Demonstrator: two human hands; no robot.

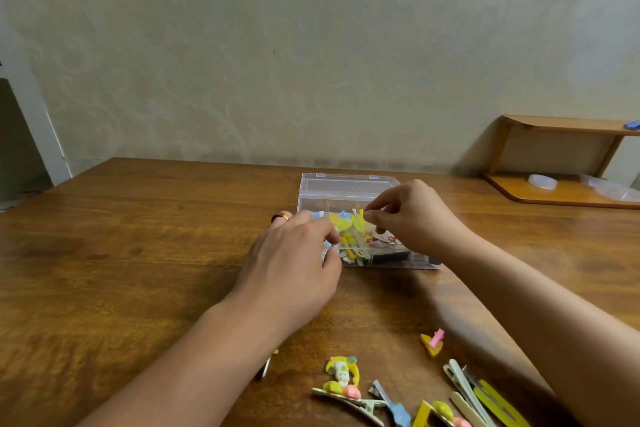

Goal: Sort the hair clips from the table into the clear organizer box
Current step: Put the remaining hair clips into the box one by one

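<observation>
Both hands meet over the clear box [349,189]: the right hand [412,218] pinches a yellow clip [358,220], the left hand [294,260] has fingers curled at the box's left edge, its hold unclear. More clips [349,388] lie near on the table [138,253].

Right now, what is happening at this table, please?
A person is sorting hair clips into a clear organizer box. Both hands are over the open box: the right hand pinches a yellow clip, and the left hand is at the box's near left side. More clips wait on the table.
</observation>
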